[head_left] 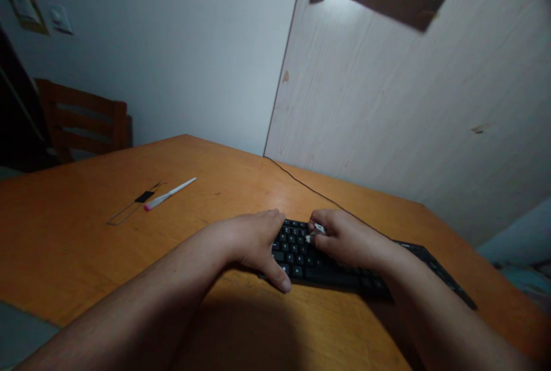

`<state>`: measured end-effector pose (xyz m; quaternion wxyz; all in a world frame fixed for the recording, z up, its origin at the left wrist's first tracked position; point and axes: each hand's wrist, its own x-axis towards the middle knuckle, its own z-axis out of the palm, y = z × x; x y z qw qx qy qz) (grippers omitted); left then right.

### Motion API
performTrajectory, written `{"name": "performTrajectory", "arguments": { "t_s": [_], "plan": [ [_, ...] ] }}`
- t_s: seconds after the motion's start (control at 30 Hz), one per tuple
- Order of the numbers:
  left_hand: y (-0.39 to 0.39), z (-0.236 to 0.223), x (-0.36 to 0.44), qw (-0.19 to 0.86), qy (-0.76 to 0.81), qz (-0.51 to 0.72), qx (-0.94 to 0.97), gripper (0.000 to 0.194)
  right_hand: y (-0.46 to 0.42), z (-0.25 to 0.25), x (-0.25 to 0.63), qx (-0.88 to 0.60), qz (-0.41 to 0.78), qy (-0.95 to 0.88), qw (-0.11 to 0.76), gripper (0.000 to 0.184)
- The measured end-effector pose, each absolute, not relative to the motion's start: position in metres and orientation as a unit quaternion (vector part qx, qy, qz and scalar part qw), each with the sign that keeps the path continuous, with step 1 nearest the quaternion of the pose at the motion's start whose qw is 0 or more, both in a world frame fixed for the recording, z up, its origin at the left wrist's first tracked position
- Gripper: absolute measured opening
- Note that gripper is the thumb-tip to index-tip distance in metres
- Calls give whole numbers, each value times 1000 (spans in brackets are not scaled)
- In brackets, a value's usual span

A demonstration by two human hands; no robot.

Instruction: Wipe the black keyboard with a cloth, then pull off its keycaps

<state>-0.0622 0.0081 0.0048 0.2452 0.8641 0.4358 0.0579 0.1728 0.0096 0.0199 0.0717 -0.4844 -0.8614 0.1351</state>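
A black keyboard [297,253] lies on the wooden table in front of me. My left hand [262,244] braces its left end, with the thumb at the near edge and the fingers reaching over toward the far edge. Over the middle keys, my right hand [338,236] is closed around a small crumpled white tissue [317,230], of which only bits stick out between the fingers. My right wrist and forearm hide part of the keyboard's right side.
To the left on the table [86,227] lie a slim white stick-like tool with a pink end [170,194] and a thin wire tool with a black middle [144,196]. A black cable [301,181] runs back toward the wall. A wooden chair [84,118] stands behind, left.
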Motion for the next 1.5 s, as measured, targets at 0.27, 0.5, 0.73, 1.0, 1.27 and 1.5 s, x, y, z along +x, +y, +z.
{"name": "performTrajectory", "arguments": {
  "t_s": [0.27,0.5,0.73,1.0,1.27,1.5],
  "plan": [
    [8,4,-63,257,423,86,865,92,18,15,179,-507,146,-843,103,7],
    [7,4,-62,253,442,82,857,94,19,7,165,-474,117,-865,119,7],
    [6,7,-61,248,439,71,861,92,27,2,172,-514,86,-836,172,8],
    [8,2,-63,250,439,74,860,97,30,-2,162,-503,73,-851,128,14],
    [7,6,-63,252,438,75,860,94,26,6,173,-491,74,-862,103,18],
    [12,6,-60,204,428,158,866,84,30,2,177,-486,202,-812,252,14]
  ]
}}
